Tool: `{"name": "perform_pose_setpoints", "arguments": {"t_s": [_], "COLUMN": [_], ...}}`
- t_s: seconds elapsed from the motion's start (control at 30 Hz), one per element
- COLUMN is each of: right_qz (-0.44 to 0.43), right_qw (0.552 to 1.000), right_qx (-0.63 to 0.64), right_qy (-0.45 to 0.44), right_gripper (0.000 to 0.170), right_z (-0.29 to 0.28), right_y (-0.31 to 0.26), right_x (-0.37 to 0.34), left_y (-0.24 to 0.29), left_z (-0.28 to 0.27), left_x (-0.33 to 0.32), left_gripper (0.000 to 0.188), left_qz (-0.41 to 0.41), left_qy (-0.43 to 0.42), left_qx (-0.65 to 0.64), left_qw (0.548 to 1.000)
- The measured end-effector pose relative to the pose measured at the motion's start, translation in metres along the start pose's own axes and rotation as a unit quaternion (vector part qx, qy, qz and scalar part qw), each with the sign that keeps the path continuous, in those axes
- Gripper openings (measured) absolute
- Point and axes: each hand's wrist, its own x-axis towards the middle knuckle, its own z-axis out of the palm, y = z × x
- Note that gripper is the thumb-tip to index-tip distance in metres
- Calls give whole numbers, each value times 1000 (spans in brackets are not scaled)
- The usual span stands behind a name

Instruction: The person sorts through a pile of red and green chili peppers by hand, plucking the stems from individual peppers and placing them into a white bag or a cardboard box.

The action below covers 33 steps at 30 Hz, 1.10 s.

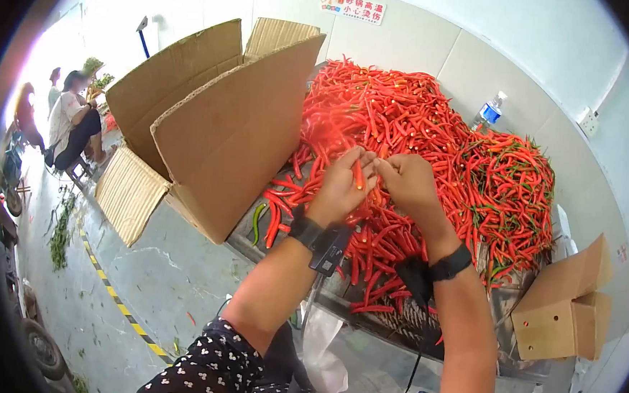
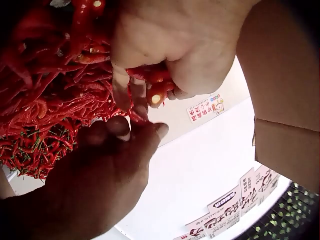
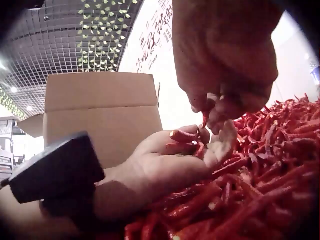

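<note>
My left hand (image 1: 338, 187) is turned palm up over the pile and cradles a few red chili peppers (image 3: 182, 136) in its curled fingers. One of these chilies (image 2: 157, 96) shows a pale, stemless cut end in the left wrist view. Right beside it, my right hand (image 1: 410, 191) meets the left fingertips, its thumb and finger pinching the end of a red chili (image 3: 205, 118). Beneath both hands spreads a big heap of red chilies (image 1: 399, 108), many of them without stems. A single green chili (image 1: 257, 223) lies at the heap's left edge.
A tall open cardboard box (image 1: 232, 134) stands left of the heap. Chilies with green stems (image 1: 509, 187) are piled at the right, near a smaller carton (image 1: 563, 305). A water bottle (image 1: 489, 112) stands by the wall. A seated person (image 1: 74, 124) is far left.
</note>
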Motion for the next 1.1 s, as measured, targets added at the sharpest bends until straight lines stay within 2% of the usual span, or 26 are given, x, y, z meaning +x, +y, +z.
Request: {"name": "perform_pose_setpoints", "arguments": {"t_s": [0.03, 0.07, 0.13, 0.17, 0.23, 0.27, 0.3, 0.37, 0.4, 0.47, 0.5, 0.57, 0.6, 0.63, 0.7, 0.73, 0.83, 0.9, 0.97, 1.03, 1.07, 1.1], "right_qz": [-4, -5, 23, 22, -67, -32, -32, 81, 80, 94, 94, 28, 1, 2, -19, -33, -38, -24, -11, -3, -3, -19], "right_qw": [998, 998, 981, 981, 984, 980, 980, 986, 986, 970, 970, 980, 983, 983, 989, 989, 974, 975, 975, 968, 968, 980], "right_qx": [-50, -49, -160, -158, -133, -179, -178, -148, -147, -223, -222, -196, -173, -171, -144, -146, -219, -220, -221, -241, -242, -167], "right_qy": [-37, -36, -108, -108, -96, -86, -88, -11, -11, -13, -13, 35, 66, 65, -39, -5, -40, -23, -6, -66, -66, -102], "right_gripper": [34, 34, 35, 35, 32, 31, 31, 35, 35, 39, 39, 42, 32, 32, 24, 22, 25, 24, 24, 24, 24, 23], "right_z": [0, -1, -2, -1, -5, -15, -18, -23, -22, -18, -16, -5, -2, 0, 4, 11, 11, 21, 24, 21, 17, 10], "right_y": [1, -1, -6, 0, 4, 6, 16, 50, 69, 96, 94, 89, 77, 66, 50, 46, 33, 36, 39, 42, 48, 58], "right_x": [5, 9, 17, 23, 31, 33, 35, 39, 38, 30, 27, 22, 19, 17, 9, 3, -4, -12, -16, -18, -16, -11], "left_y": [0, 1, 1, 1, 1, 1, 2, 3, 3, 2, 1, 3, 4, 5, 6, 6, 7, 7, 6, 6, 6, 6], "left_z": [9, 17, 21, 21, 12, 3, -2, -5, -5, -6, -8, -13, -15, -15, -12, -9, 2, 6, 1, -1, -2, -2], "left_x": [-7, -13, -14, -12, -8, -4, -1, 1, 2, 3, 4, 8, 10, 10, 7, 5, 1, -1, 2, 2, 2, 1], "left_gripper": [11, 13, 15, 14, 14, 13, 13, 14, 14, 14, 15, 14, 13, 13, 10, 10, 10, 9, 9, 9, 10, 10], "left_qz": [1, 0, 1, 20, 39, 37, 36, 43, 51, 58, 66, 60, 54, 54, 44, 43, 59, 60, 58, 57, 56, 55], "left_qy": [0, 13, 26, 61, 99, 56, 12, 21, 25, 36, 46, 47, 49, 52, 35, 35, 60, 83, 66, 50, 50, 50], "left_qx": [0, -1, 0, -11, -22, -20, -17, -31, -44, -33, -22, -17, -12, -10, -9, -9, -15, -10, -12, -14, -7, -1], "left_qw": [1000, 1000, 1000, 998, 994, 998, 999, 998, 997, 997, 997, 997, 997, 997, 998, 998, 996, 995, 996, 997, 997, 997]}}
